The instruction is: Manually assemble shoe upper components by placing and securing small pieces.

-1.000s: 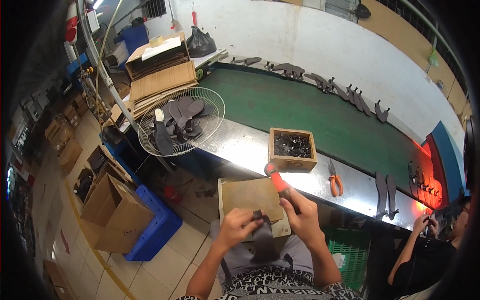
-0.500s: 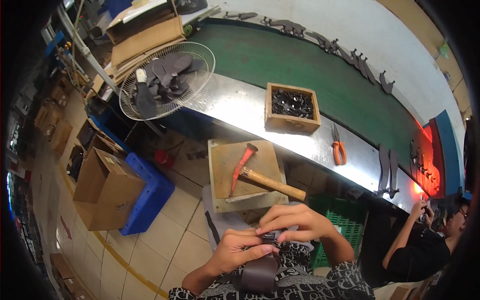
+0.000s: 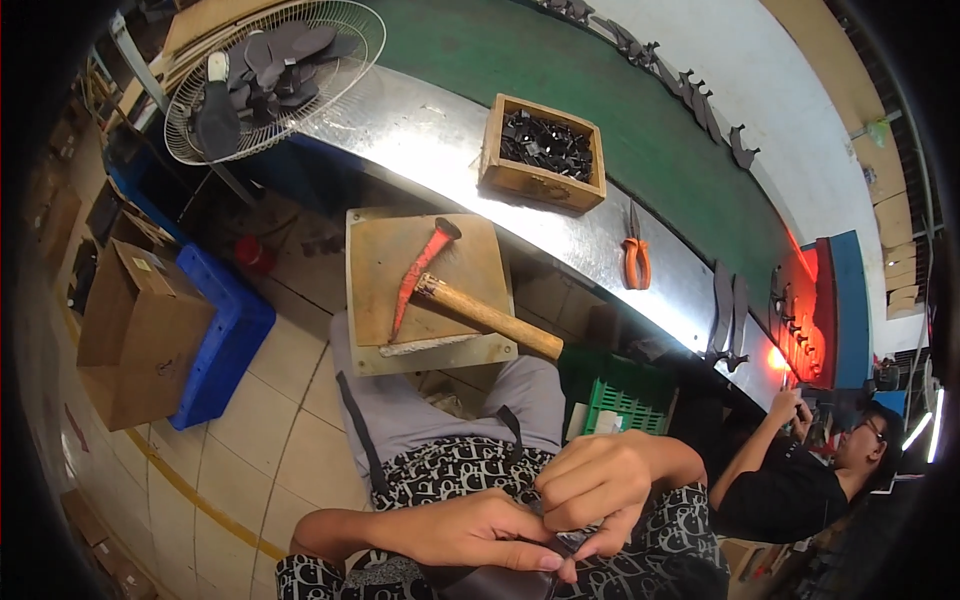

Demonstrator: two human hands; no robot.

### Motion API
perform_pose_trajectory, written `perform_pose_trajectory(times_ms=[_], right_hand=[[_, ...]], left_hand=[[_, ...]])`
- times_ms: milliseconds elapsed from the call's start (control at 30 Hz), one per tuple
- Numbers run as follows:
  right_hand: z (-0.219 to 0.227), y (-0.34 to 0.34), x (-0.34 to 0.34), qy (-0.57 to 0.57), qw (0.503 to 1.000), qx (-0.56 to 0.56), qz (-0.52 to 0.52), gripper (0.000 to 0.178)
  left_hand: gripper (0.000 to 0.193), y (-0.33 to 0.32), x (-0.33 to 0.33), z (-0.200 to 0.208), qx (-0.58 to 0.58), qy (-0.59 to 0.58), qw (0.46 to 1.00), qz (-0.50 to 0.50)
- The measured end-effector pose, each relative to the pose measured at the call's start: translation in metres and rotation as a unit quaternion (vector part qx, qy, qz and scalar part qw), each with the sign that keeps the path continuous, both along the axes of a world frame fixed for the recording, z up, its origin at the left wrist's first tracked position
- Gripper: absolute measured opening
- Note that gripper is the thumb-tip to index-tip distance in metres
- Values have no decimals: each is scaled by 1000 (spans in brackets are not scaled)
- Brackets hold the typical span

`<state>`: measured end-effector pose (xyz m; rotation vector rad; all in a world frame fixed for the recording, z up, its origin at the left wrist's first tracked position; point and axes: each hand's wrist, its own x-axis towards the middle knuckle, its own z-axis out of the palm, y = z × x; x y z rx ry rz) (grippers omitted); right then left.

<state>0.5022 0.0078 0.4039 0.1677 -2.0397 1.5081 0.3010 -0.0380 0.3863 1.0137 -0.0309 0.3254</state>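
Note:
Close to my body, my left hand [image 3: 475, 530] and my right hand [image 3: 597, 490] meet over a dark brown sole-like piece [image 3: 495, 584]. My left thumb and fingers grip it from the left. The fingers of my right hand are curled and pinch a small dark part at its end, which my fingers mostly hide. Beyond my knees, a hammer [image 3: 490, 315] with a red head and wooden handle lies across a tan work block [image 3: 370, 290].
On the metal bench edge [image 3: 410, 115] are a wooden box [image 3: 535, 185] of small black parts, orange-handled pliers [image 3: 636, 262] and a wire basket [image 3: 375, 45] of dark soles. A green belt [image 3: 680, 165] runs behind. A co-worker [image 3: 790, 480] sits right, near a red-glowing machine [image 3: 815, 310].
Both hands have come nearer my body with the dark piece, and my right fingers have curled tighter. The view has shifted, so the bench now appears higher and further left.

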Motion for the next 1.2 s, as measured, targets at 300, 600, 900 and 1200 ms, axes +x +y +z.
perform_pose_trajectory(times_ms=[300,600,900,1200], right_hand=[[-7,-16,6,-14,997,-52,-48,28],[-14,-10,8,-12,998,-50,-23,30],[-55,-8,12,-60,968,-203,-136,40],[-70,-7,-8,-16,936,-261,-236,44]], left_hand=[[27,-4,2,-7,45,15,997,65],[28,-6,1,-6,119,46,983,130],[23,-9,-7,-11,127,208,939,244],[21,-2,-14,-3,148,255,904,308]])
